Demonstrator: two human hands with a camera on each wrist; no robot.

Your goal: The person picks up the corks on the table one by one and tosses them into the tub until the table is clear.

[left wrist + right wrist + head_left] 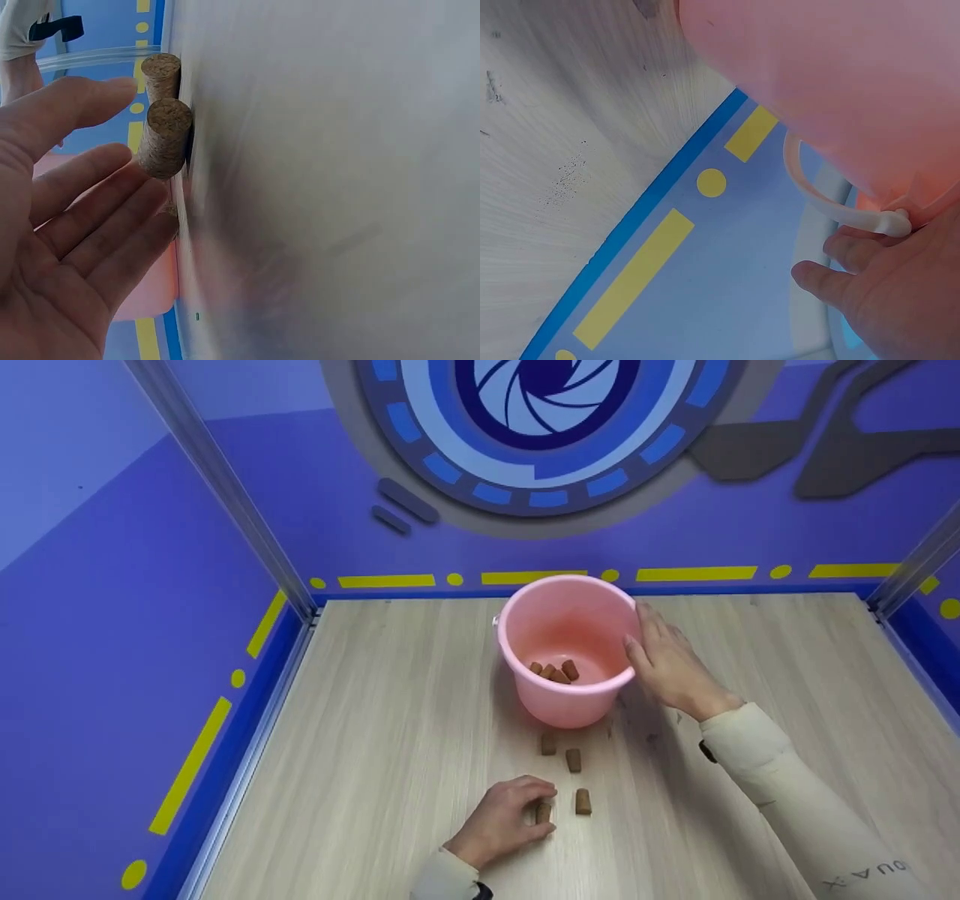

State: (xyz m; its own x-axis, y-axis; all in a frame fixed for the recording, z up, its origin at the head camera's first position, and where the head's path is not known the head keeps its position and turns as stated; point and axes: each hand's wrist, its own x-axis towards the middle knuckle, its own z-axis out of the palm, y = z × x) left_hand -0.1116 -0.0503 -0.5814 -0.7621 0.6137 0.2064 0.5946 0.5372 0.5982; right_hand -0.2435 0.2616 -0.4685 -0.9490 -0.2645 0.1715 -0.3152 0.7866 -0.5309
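Note:
My left hand is low over the table, its thumb and fingers spread around a cork. In the left wrist view there is a gap between the thumb and the fingers, and a cork stands just beyond the fingertips. My right hand grips the rim of a pink bucket on its right side, thumb at the lip. The bucket tilts toward me, with several corks inside. Its white handle hangs beside the right fingers in the right wrist view.
Three more corks lie on the wooden table in front of the bucket: one close below it, another cork slightly right, and a nearer cork. Blue printed walls enclose the table at the back and sides.

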